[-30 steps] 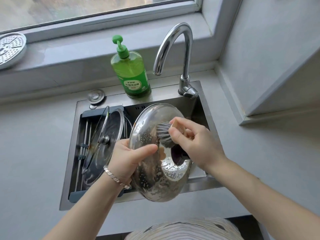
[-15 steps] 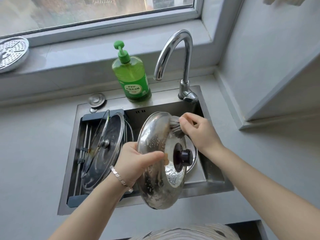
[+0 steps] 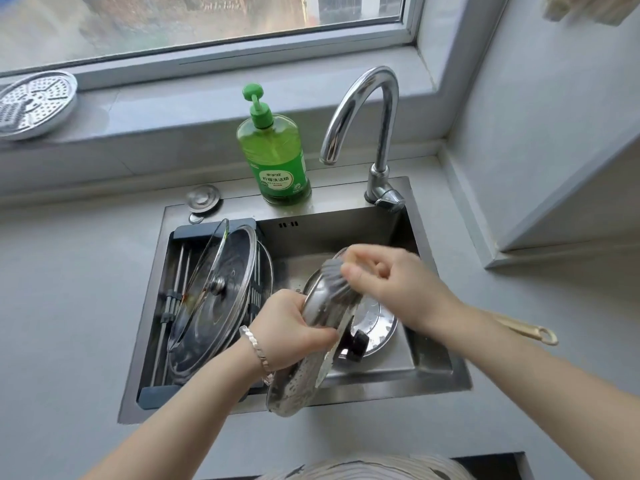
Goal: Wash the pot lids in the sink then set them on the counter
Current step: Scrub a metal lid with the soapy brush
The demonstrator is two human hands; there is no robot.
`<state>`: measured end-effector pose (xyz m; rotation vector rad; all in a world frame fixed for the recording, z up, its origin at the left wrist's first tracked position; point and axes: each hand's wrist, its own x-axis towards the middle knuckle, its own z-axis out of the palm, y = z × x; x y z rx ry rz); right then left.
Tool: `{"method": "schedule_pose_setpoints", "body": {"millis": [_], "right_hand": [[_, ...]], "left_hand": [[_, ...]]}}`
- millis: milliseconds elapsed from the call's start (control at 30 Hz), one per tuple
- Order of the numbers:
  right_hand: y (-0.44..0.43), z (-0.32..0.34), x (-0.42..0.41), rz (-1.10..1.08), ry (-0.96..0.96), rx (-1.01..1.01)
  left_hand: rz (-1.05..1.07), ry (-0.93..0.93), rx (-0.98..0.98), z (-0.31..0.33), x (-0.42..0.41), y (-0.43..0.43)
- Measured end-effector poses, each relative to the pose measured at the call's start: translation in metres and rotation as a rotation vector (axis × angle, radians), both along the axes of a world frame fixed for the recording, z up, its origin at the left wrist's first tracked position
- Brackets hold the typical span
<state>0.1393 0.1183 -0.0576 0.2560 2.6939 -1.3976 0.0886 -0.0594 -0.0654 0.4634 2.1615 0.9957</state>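
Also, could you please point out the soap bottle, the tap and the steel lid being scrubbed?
soap bottle (image 3: 273, 161): head view, green body above the label.
tap (image 3: 386, 133): head view, upright part of the chrome spout.
steel lid (image 3: 294, 386): head view, wet lower part of its dome.

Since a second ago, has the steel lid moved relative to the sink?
Yes. The steel lid has turned from facing the camera to nearly edge-on; its knob now points toward the sink's right wall.

Both forearms reach forward — left hand grips the lid, right hand clutches the brush.
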Motion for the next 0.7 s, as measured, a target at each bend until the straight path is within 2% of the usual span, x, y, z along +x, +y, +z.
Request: {"method": "schedule_pose_setpoints", "body": {"millis": [100, 233, 400, 500, 567, 700], "right_hand": [[0.017, -0.007, -0.01, -0.122, -0.028, -0.011], [-0.013, 0.008, 0.007, 0.021, 0.01, 0.043], [0.012, 0.001, -0.01, -0.129, -0.043, 0.086], [-0.009, 0.012, 0.0, -0.022, -0.018, 0.146], [-0.016, 0.015, 0.006, -0.002, -0.024, 0.112], [0.022, -0.024, -0.012, -0.214, -0.062, -0.039]], "left_hand": [[-0.025, 0.041, -0.022, -0.004, 0.002, 0.001], [0.007, 0.039, 0.033, -0.004, 0.0, -0.003], [-0.047, 0.132, -0.039, -0.003, 0.0, 0.0], [-0.024, 0.099, 0.003, -0.003, -0.001, -0.003], [-0.027, 0.088, 0.029, -0.004, -0.002, -0.006], [-0.04, 0.083, 0.073, -0.002, 0.004, -0.009]]}}
